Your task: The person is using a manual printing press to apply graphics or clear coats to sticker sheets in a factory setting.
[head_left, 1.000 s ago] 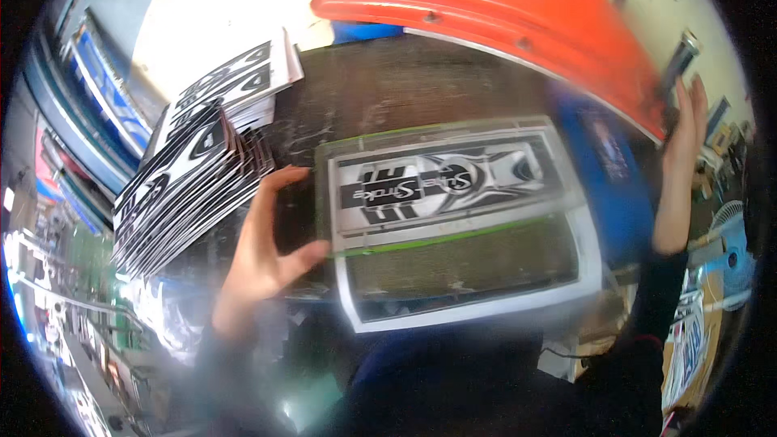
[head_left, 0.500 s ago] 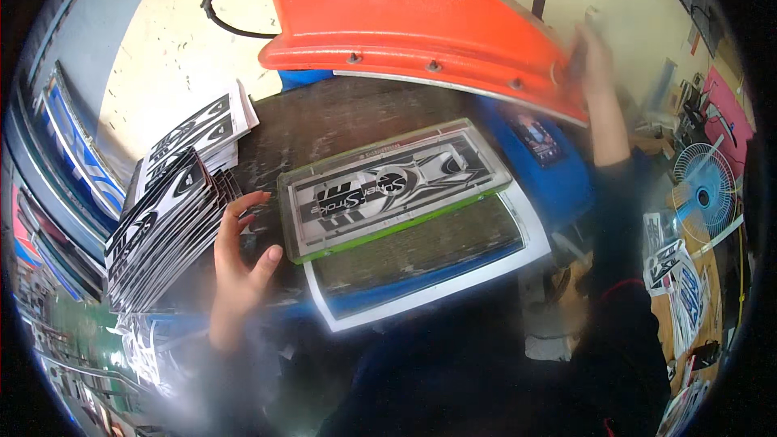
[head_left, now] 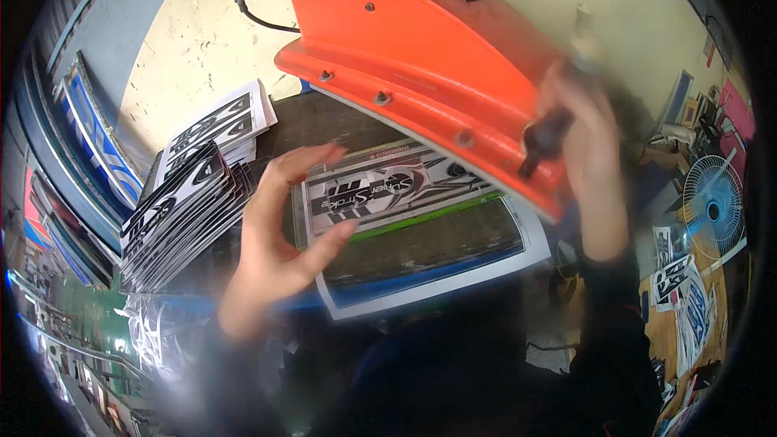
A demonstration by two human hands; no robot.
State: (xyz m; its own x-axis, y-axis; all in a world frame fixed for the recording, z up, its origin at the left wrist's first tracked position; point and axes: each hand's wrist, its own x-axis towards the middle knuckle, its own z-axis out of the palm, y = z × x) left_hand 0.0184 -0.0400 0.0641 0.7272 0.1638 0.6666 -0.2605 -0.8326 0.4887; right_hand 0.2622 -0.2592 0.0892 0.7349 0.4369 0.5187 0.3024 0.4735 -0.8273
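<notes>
Clasping black handle [head_left: 547, 136] of orange machine arm [head_left: 421, 73] with right grip [head_left: 584, 125]; holding left grip [head_left: 279, 231] open around left end of clear green-edged plate [head_left: 384, 194], lying on desk [head_left: 324, 117], hidden at right by arm; likely stiff, slick, crackable; best taken by left edge.

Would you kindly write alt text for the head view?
The right hand holds the handle of an orange cover partly hiding a green-edged frame; the open left hand is at the frame's left end, near stacked sheets.
</notes>
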